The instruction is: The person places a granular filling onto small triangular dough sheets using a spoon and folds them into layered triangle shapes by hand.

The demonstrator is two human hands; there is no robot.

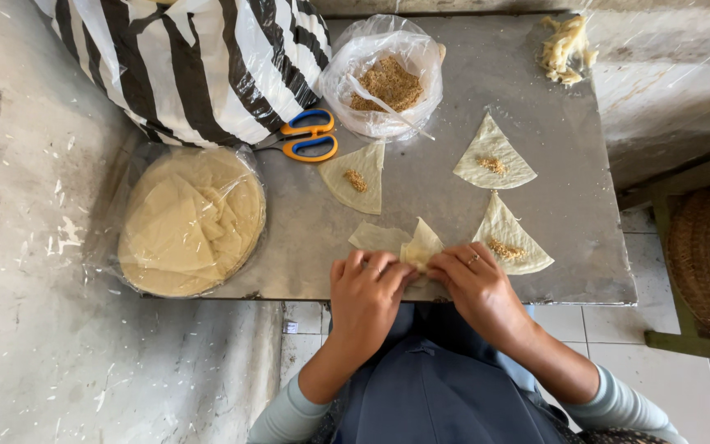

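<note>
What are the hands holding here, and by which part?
Both hands, left hand and right hand, pinch a folded pastry wrapper by its lower edges.

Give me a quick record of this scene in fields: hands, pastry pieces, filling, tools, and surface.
hands: left hand and right hand together pinch a folded wrapper
pastry pieces: three filled triangles lie apart; round wrapper stack in plastic
filling: crumbly brown filling bag, open
tools: orange scissors
surface: grey metal table
</note>
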